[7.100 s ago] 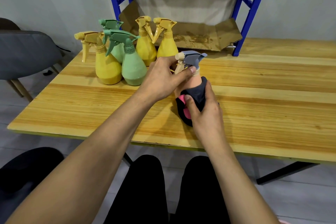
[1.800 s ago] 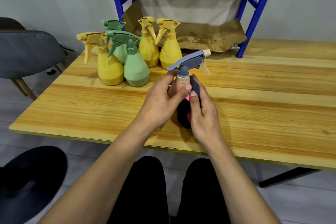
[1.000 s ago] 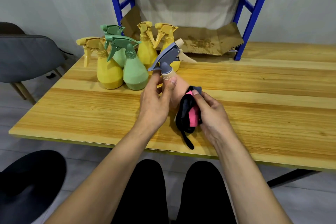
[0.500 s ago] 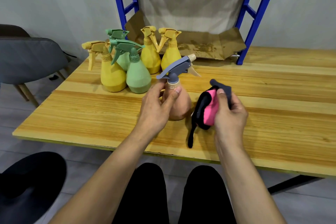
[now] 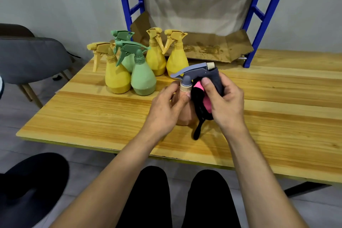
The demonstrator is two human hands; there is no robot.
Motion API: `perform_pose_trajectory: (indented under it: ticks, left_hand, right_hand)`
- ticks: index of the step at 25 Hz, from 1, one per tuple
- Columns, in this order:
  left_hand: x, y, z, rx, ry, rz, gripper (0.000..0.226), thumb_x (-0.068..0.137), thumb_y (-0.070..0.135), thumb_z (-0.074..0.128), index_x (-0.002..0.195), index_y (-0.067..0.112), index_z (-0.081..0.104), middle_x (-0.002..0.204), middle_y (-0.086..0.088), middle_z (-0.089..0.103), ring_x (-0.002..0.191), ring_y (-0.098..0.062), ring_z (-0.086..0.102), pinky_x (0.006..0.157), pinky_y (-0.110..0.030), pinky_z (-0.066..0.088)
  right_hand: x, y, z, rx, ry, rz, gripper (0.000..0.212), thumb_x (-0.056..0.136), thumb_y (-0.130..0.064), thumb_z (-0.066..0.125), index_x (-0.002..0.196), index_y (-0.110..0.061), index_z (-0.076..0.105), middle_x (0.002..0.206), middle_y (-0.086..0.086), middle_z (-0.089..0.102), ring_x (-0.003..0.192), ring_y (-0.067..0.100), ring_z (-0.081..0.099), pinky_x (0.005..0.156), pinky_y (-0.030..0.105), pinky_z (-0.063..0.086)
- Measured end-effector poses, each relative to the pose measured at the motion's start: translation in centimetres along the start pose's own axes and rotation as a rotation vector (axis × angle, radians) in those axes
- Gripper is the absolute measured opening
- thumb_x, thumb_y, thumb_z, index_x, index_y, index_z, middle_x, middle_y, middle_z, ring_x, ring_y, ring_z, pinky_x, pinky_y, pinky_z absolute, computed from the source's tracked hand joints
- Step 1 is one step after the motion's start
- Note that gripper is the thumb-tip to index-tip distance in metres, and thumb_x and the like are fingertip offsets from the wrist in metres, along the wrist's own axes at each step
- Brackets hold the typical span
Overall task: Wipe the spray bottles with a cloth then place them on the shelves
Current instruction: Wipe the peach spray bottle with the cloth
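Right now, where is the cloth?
In the head view, the black and pink cloth is in the right hand, pressed against the right side of the peach spray bottle, near the table's front middle.

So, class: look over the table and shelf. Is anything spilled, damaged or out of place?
Nothing is spilled. All the bottles stand upright, including the peach bottle that the left hand steadies while the right hand wipes it with the cloth. Only the stained, crumpled cardboard on the shelf looks worn.
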State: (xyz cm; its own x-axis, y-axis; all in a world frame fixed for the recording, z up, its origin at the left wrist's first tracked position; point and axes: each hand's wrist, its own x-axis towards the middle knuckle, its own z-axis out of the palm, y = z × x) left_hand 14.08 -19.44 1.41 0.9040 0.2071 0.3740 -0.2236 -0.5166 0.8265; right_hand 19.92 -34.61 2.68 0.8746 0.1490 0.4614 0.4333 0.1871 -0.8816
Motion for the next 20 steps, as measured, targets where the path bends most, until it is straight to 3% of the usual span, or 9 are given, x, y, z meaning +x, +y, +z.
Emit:
perform_pose_trajectory:
  ticks: [6, 11, 14, 16, 20]
  left_hand:
    - [0.1, -0.1, -0.4, -0.004, -0.034, -0.021, 0.027, 0.103, 0.04, 0.06, 0.12, 0.019, 0.064, 0.11, -0.001, 0.07, 0.106, -0.024, 0.064, 0.089, -0.054, 0.053]
    - [0.1, 0.3, -0.6, -0.034, -0.068, -0.059, 0.03, 0.102, 0.041, 0.06, 0.124, 0.022, 0.064, 0.116, 0.003, 0.069, 0.111, -0.018, 0.064, 0.092, -0.049, 0.054]
    - [0.1, 0.3, -0.6, -0.046, -0.065, -0.075, 0.033, 0.101, 0.042, 0.061, 0.128, 0.023, 0.063, 0.119, 0.001, 0.069, 0.113, -0.018, 0.064, 0.094, -0.049, 0.055]
    - [0.1, 0.1, -0.5, -0.052, -0.061, -0.07, 0.032, 0.102, 0.039, 0.062, 0.128, 0.021, 0.063, 0.118, -0.002, 0.069, 0.113, -0.024, 0.064, 0.096, -0.052, 0.053]
    - [0.2, 0.1, -0.6, -0.055, -0.07, -0.069, 0.032, 0.103, 0.038, 0.061, 0.13, 0.02, 0.062, 0.12, -0.004, 0.07, 0.116, -0.026, 0.064, 0.099, -0.053, 0.052]
  right_hand:
    - [-0.7, 0.2, -2.0, -0.037, 0.014, 0.066, 0.019, 0.094, -0.011, 0.07, 0.108, -0.022, 0.076, 0.093, -0.01, 0.078, 0.085, 0.002, 0.068, 0.076, 0.017, 0.054]
    - [0.2, -1.6, -3.0, -0.095, 0.236, -0.017, 0.012, 0.099, -0.029, 0.065, 0.103, -0.027, 0.076, 0.08, -0.017, 0.068, 0.077, 0.002, 0.057, 0.069, 0.021, 0.048]
    - [2.1, -4.1, -1.6, -0.131, 0.13, -0.142, 0.011, 0.099, -0.026, 0.064, 0.102, -0.031, 0.073, 0.078, -0.02, 0.064, 0.074, -0.002, 0.055, 0.067, 0.014, 0.045]
    - [2.3, -4.6, -0.3, -0.178, 0.017, -0.13, 0.012, 0.099, -0.02, 0.064, 0.099, -0.029, 0.072, 0.074, -0.022, 0.065, 0.07, -0.006, 0.056, 0.064, 0.011, 0.045]
    - [2.1, -4.0, 0.2, -0.222, 0.08, -0.082, 0.02, 0.096, -0.024, 0.068, 0.078, -0.029, 0.069, 0.057, -0.023, 0.054, 0.057, -0.005, 0.045, 0.055, 0.012, 0.038]
